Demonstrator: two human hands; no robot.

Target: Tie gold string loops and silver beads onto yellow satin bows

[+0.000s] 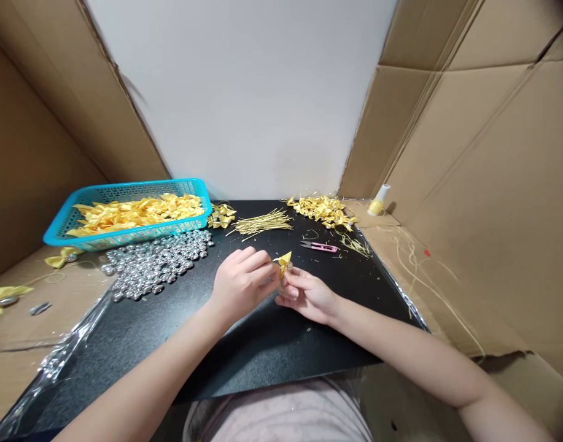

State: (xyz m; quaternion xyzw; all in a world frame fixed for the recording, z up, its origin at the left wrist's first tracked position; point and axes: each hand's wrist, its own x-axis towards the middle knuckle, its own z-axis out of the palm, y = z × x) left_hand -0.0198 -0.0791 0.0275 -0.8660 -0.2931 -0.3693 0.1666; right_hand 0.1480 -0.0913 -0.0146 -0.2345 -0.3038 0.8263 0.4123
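A small yellow ribbon bow [285, 261] with a shiny bead at its middle is held up between my hands above the black table mat. My right hand [311, 296] grips it from below and the right, thumb and fingers pinched together. From the left, my left hand [245, 276] closes its fingers at the bow's side; its fingertips are partly hidden. Just beyond the hands lies a bundle of gold twist ties [263, 223]. Pink-handled thread snips [318, 247] rest behind my right hand. Silver beads [152, 267] are heaped to the left of my left hand.
A blue plastic basket [55, 232] holds many yellow bows at the back left. Finished-looking bows with beads form a pile [322, 210] at the back right, near a thread cone [379, 201]. Cardboard walls [493, 153] enclose both sides. Loose threads [417, 264] trail on the right.
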